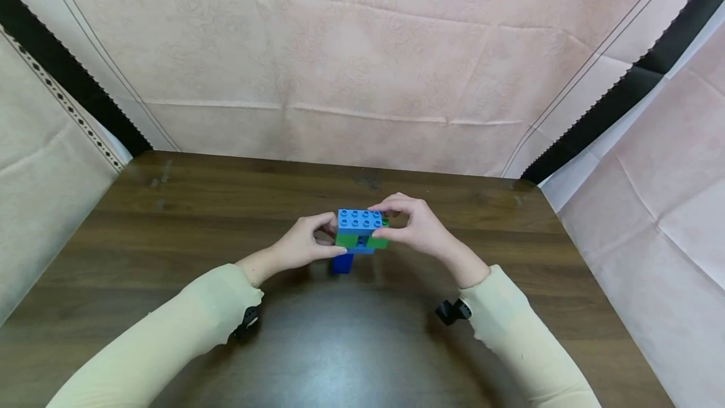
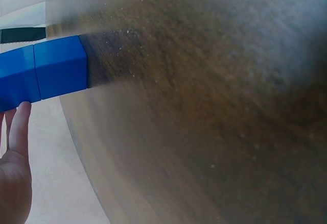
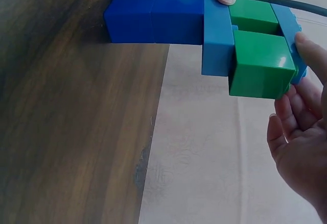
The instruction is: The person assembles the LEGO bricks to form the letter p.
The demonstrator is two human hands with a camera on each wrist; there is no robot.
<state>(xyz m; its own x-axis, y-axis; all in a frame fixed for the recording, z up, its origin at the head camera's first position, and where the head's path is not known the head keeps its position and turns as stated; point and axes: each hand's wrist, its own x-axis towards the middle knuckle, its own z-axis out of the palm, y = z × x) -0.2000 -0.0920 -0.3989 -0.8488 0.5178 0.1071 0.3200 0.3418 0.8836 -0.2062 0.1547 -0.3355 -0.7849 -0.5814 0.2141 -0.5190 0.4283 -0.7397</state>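
A stack of toy building bricks stands upright on the wooden table (image 1: 328, 345). Two dark blue bricks (image 3: 153, 19) form its column, topped by a light blue brick (image 3: 217, 40). Above that sit two green bricks (image 3: 263, 63) side by side, bridged by an upper light blue brick (image 1: 355, 222) with studs showing. From the left, my left hand (image 1: 300, 247) pinches the stack, its thumb at the lower light blue brick. My right hand (image 1: 418, 226) holds the upper light blue brick's right end between thumb and fingers. Some of the left fingers are hidden behind the stack.
Pale patterned cloth (image 1: 362, 68) hangs behind the table's far edge and along both sides. Black strips (image 1: 612, 90) run down the cloth corners. A small black device (image 1: 453, 311) sits at the right wrist.
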